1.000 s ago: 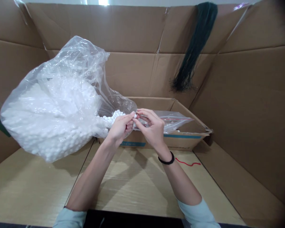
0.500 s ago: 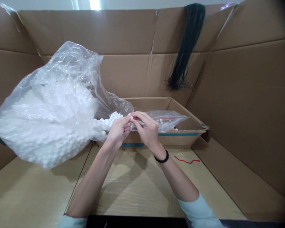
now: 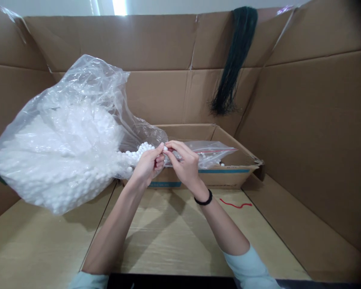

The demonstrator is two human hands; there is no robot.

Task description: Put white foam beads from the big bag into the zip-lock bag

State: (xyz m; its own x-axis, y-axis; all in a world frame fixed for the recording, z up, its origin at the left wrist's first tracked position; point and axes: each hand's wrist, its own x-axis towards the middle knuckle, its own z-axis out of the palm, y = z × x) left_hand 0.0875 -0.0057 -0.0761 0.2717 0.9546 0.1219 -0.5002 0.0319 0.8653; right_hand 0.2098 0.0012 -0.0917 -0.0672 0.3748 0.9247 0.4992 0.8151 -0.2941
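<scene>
A small, round white ball sits over the open brown cardboard box, pinched in the grip of the right hand; the left hand is closed against it. A clear plastic bag of white balls hides the box's left end; a red cord lies on the pale surface.

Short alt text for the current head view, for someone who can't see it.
A right hand pinches a small white ball at the left hand's fingertips, before an open cardboard box. A large clear bag of white balls bulges at picture left; a red cord lies on the table.
</scene>
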